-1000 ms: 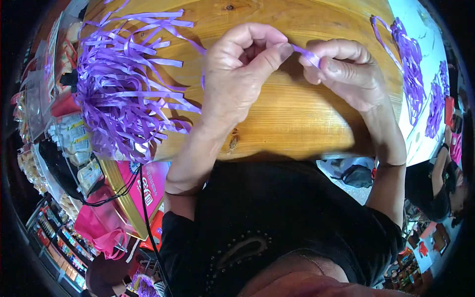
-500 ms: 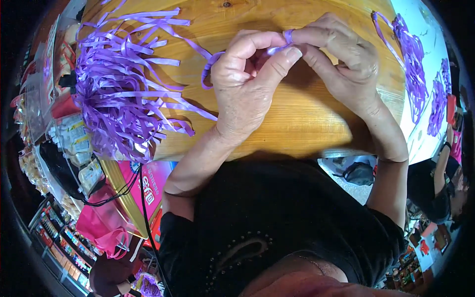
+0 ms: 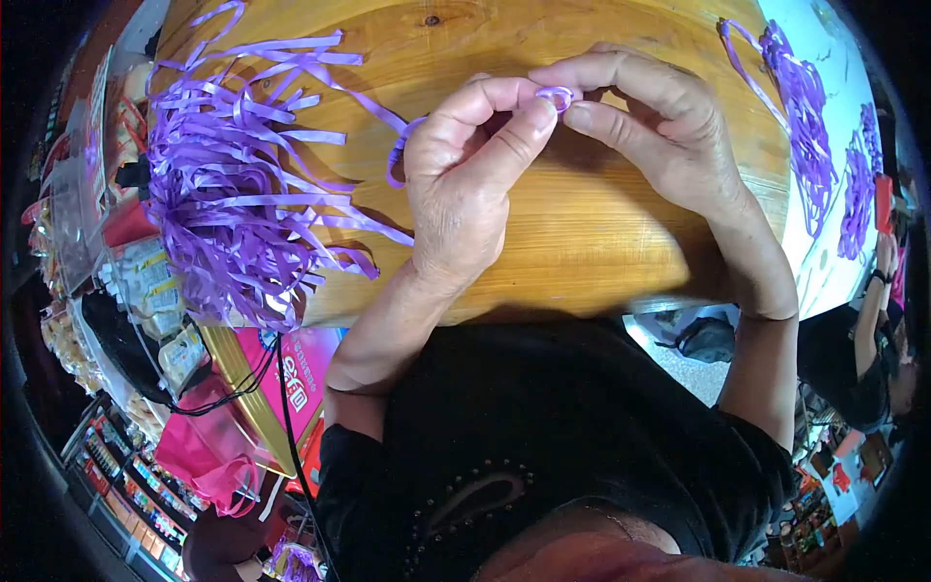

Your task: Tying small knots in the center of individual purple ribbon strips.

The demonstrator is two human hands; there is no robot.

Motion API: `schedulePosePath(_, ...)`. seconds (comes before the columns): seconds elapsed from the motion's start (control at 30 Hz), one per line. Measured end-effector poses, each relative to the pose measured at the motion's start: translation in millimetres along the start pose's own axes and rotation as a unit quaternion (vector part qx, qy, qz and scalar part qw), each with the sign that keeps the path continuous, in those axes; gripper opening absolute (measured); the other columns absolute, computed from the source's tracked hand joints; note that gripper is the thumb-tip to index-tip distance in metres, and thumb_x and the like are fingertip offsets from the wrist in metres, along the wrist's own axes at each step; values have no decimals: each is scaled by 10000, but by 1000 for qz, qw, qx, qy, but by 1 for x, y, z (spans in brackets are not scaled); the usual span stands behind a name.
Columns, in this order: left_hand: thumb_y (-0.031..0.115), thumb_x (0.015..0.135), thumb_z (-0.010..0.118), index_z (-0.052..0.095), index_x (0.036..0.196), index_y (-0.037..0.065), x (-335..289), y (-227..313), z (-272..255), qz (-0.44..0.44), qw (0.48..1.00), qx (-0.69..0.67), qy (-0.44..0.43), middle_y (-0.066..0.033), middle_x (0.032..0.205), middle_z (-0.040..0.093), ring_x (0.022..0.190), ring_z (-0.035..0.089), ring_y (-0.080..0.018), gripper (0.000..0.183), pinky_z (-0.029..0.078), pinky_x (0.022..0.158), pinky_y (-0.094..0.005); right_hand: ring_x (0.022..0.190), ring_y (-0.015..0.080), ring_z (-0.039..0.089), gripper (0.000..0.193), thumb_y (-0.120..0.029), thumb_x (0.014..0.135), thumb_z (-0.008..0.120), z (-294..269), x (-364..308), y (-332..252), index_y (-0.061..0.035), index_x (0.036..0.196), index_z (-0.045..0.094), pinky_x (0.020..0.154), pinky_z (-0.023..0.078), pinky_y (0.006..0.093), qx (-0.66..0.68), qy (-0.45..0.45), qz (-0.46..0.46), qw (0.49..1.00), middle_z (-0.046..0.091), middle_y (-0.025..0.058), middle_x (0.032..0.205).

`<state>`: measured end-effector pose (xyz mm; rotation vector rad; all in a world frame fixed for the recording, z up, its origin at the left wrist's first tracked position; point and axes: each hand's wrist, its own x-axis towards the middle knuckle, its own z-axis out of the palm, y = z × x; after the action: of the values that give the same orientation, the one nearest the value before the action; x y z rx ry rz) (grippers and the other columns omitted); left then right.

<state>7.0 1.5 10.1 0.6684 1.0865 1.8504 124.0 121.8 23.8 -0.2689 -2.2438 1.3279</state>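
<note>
My left hand [image 3: 461, 184] pinches a narrow purple ribbon between thumb and forefinger. A small ribbon loop [image 3: 557, 95] stands up at those fingertips. My right hand [image 3: 664, 116] meets it from the other side, its forefinger above the loop and its thumb at the loop's right edge; the exact grip is partly hidden. Behind my left hand, a curled length of ribbon [image 3: 396, 160] runs toward a large heap of purple ribbons [image 3: 218, 194] on the left of the wooden table [image 3: 601, 252].
More purple ribbon bundles [image 3: 803, 126] lie along the right, on a white surface [image 3: 824, 58]. Clear plastic packages [image 3: 145, 281] crowd the left edge. A pink and gold box [image 3: 281, 378] and a black cord sit below the table edge. Another person [image 3: 853, 339] is at the far right.
The ribbon between my fingertips now forms a rounder, upright loop. My right thumb and forefinger have spread around it, and my left hand has shifted slightly left.
</note>
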Motion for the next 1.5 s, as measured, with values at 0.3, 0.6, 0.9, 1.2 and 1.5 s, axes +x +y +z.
schedulePosePath(0.3,-32,805,604,615,930,-16,1,-2,1,-8,992,108,71,-20,875,605,814,546,-82,127,436,749,-211,700,201,561,293,-90,667,644,-8,5,2,11,941,626,602,412,290,-330,4,-268,905,594,81,796)
schedulePosePath(0.6,-13,803,611,604,926,-13,1,1,-2,-12,996,35,79,-35,875,604,770,549,-87,124,433,705,-203,693,179,511,243,-132,695,623,-9,15,1,9,893,615,580,417,282,-333,39,-374,865,519,55,735)
schedulePosePath(0.9,-38,778,587,592,873,-5,14,7,-16,-136,990,36,-4,-12,748,548,613,438,-66,101,324,529,-202,713,184,530,234,-139,689,615,-29,32,5,-32,897,629,595,430,293,-291,-43,-403,867,517,41,751)
schedulePosePath(1.2,24,807,636,604,889,12,15,7,-5,-110,993,32,29,47,735,532,613,428,-14,88,322,530,-151,728,201,576,208,-208,668,718,-26,28,12,-83,814,638,635,453,319,-246,53,-274,928,589,42,751)
schedulePosePath(1.5,21,823,614,589,886,23,8,3,-6,-38,997,47,56,65,736,522,632,427,4,68,336,547,-138,669,137,583,153,-78,725,716,-9,14,-3,-15,846,647,594,464,250,-108,2,-105,989,630,61,770)
